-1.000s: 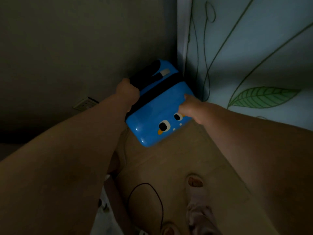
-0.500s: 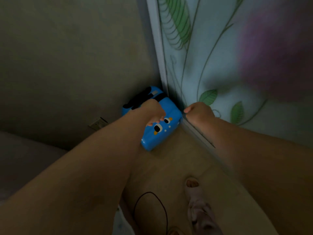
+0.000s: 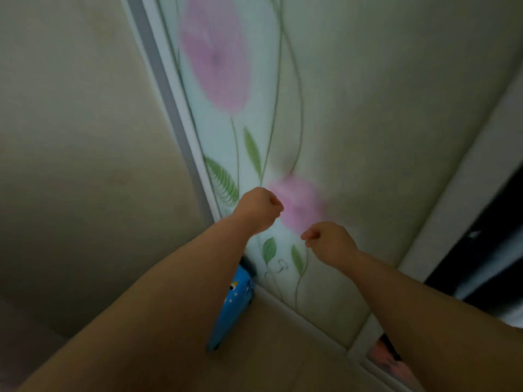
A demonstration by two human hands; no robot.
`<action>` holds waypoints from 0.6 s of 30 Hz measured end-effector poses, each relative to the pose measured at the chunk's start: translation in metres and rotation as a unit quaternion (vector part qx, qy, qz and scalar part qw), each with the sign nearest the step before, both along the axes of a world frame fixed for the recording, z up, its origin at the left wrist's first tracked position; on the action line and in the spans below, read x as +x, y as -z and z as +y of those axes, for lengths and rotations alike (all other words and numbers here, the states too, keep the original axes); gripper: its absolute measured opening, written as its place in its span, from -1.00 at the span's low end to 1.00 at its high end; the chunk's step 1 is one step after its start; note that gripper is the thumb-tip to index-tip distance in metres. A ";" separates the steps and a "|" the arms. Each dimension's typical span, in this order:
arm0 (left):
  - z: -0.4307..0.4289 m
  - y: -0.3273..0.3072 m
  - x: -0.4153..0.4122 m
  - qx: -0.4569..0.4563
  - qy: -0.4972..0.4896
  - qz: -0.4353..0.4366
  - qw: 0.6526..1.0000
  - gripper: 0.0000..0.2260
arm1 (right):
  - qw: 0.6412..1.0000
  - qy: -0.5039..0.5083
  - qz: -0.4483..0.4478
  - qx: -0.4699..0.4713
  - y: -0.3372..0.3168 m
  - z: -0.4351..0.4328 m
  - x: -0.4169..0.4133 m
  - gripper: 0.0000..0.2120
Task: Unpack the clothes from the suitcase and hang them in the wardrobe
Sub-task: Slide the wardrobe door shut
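We no longer hold the suitcase (image 3: pixel 235 306); left hand (image 3: pixel 259 209) and right hand (image 3: pixel 329 241), both curled and empty, now face the wardrobe door (image 3: pixel 353 137). We judge unpacking not begun.

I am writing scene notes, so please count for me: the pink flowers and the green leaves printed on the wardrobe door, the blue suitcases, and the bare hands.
Pink printed flowers: 2
Green printed leaves: 4
Blue hard-shell suitcase: 1
Bare hands: 2
Total: 9
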State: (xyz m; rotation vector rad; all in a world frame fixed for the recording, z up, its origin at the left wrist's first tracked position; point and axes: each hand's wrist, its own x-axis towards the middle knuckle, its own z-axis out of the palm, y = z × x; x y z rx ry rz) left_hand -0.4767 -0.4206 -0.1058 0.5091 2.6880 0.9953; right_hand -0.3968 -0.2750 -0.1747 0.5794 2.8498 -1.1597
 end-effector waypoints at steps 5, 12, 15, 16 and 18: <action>0.054 -0.076 0.038 0.058 0.016 0.066 0.996 -0.87 | 0.996 0.020 0.069 0.052 -0.081 0.055 0.056 -0.81; 0.135 -0.147 0.111 0.181 0.049 0.160 0.969 -0.85 | 0.985 0.014 0.147 0.095 -0.164 0.128 0.149 -0.86; 0.161 -0.178 0.139 0.252 0.029 0.192 0.948 -0.86 | 0.973 0.035 0.182 0.135 -0.194 0.155 0.180 -0.86; 0.168 -0.186 0.145 0.265 0.020 0.197 0.944 -0.85 | 0.969 0.050 0.195 0.143 -0.201 0.161 0.186 -0.86; 0.184 -0.202 0.157 0.273 0.008 0.210 0.939 -0.84 | 0.959 0.086 0.230 0.142 -0.217 0.173 0.199 -0.87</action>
